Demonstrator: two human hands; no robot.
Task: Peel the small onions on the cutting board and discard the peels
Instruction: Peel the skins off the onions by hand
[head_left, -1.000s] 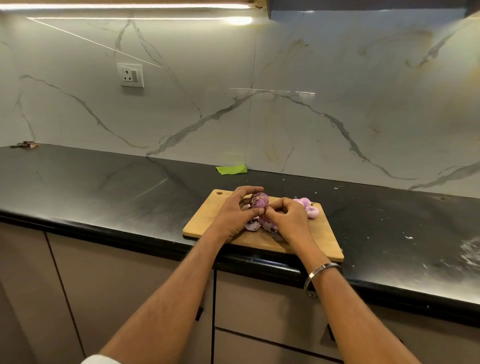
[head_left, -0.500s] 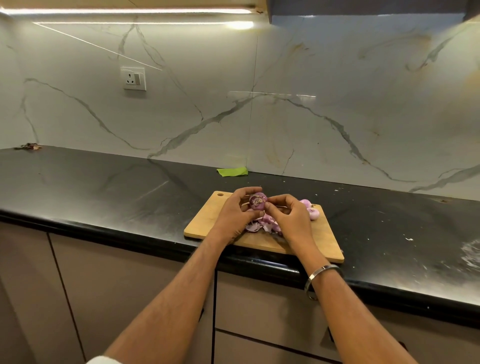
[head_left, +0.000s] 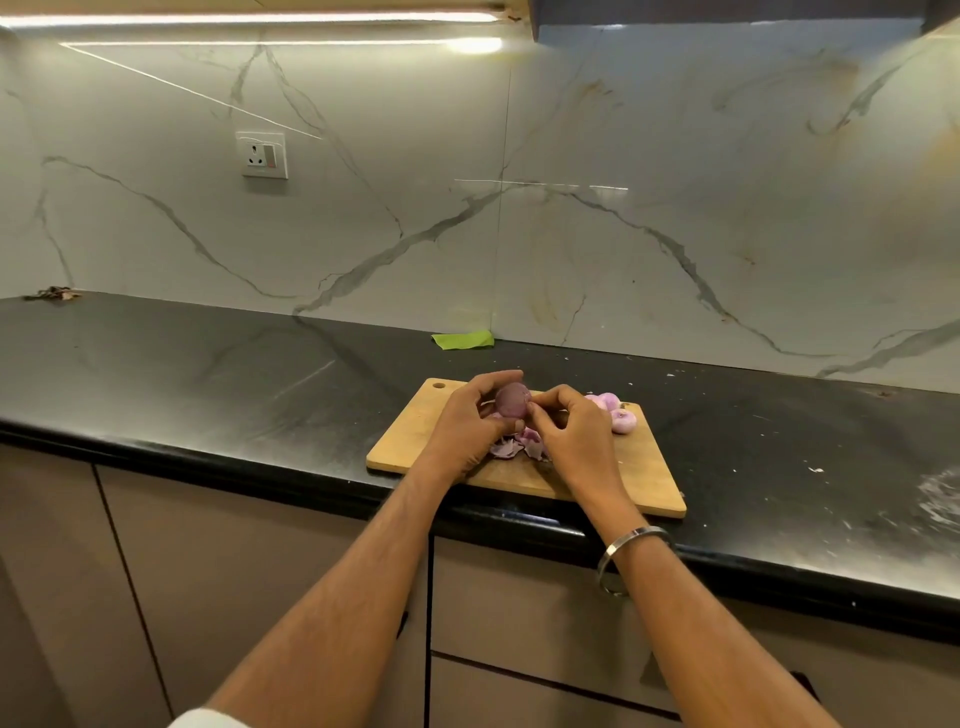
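Left hand (head_left: 465, 426) grips the onion (head_left: 510, 400), right hand (head_left: 569, 431) pinches its edge; light, firm, probably slippery, with papery skin best caught at the tip.

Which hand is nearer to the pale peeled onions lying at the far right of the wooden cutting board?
Right. The right hand is just left of the pale peeled onions, pinching at the purple onion. The left hand holds that onion farther left.

Both hands, left (head_left: 470, 423) and right (head_left: 571, 436), curled, fingertips meeting
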